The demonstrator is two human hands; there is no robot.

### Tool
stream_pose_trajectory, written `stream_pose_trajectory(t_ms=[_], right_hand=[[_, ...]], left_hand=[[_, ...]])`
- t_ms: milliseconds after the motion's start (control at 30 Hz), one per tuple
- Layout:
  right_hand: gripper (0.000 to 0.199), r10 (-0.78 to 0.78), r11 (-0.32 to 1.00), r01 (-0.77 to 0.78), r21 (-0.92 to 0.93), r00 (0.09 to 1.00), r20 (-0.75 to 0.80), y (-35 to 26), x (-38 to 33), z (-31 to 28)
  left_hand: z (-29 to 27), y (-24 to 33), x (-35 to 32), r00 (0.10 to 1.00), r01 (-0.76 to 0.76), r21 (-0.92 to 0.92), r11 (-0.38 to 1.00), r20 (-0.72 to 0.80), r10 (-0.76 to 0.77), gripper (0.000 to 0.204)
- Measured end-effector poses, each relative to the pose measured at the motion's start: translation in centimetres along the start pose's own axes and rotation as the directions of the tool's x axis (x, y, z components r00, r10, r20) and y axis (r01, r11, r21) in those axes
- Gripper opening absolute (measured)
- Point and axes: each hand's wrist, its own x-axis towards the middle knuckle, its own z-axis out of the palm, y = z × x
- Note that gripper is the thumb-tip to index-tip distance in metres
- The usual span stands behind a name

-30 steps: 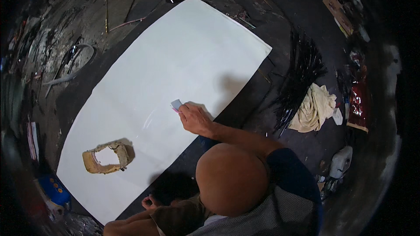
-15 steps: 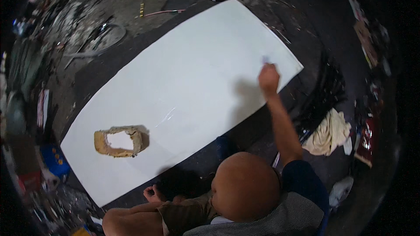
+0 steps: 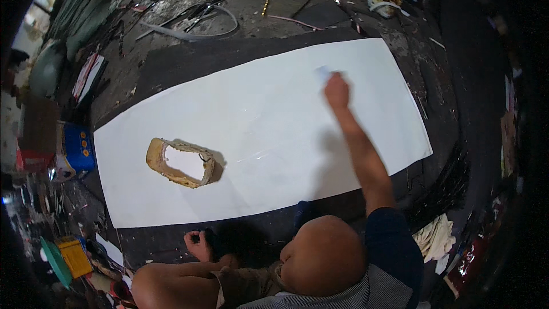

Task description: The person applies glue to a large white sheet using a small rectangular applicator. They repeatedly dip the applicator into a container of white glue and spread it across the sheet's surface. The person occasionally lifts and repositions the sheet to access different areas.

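Observation:
A large white sheet [image 3: 274, 120] lies over a dark mat in front of me. My right hand [image 3: 337, 90] is closed over its far right part, gripping a small pale blue-white flat piece [image 3: 323, 73], blurred by motion. On the sheet's left part sits a tan, crusty-rimmed, box-like holder [image 3: 154, 154]. White shows inside it; whether that is contents or the sheet, I cannot make out. My left hand [image 3: 197, 246] is low beside my left knee, just off the sheet's near edge. Its fingers are curled, and whatever they may hold is hidden.
Dark matting [image 3: 171, 74] borders the sheet. Beyond it lie a clear bent strip [image 3: 211, 37] and scattered scraps. A blue container [image 3: 77, 149] stands at the left, a yellow box [image 3: 74, 256] at the lower left. Crumpled cream cloth [image 3: 437, 237] lies at the right.
My view has turned, so the sheet appears rotated. My right hand has swept leftward over the sheet, away from its right edge, still holding the pale piece. My left hand stays by the knee.

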Motion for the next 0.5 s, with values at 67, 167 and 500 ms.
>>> stream_pose_trajectory(t_ms=[67,167,500], right_hand=[[0.012,0.227,0.957,-0.243,-0.162,0.968,-0.108,2.3,4.1,-4.9],[0.016,-0.011,0.991,0.009,-0.131,1.000,-0.009,-0.4,2.8,-1.7],[0.016,-0.104,0.926,0.019,0.378,0.973,0.205,-21.9,-0.4,10.3]], left_hand=[[-1.2,-0.6,-0.5,1.000,0.009,0.004,1.000,-0.008,-0.009,0.017],[-0.3,1.0,-0.5,1.000,0.018,-0.009,1.000,-0.006,-0.018,0.017],[-0.7,-0.5,0.1,0.999,-0.033,-0.015,0.999,0.006,0.033,0.017]])
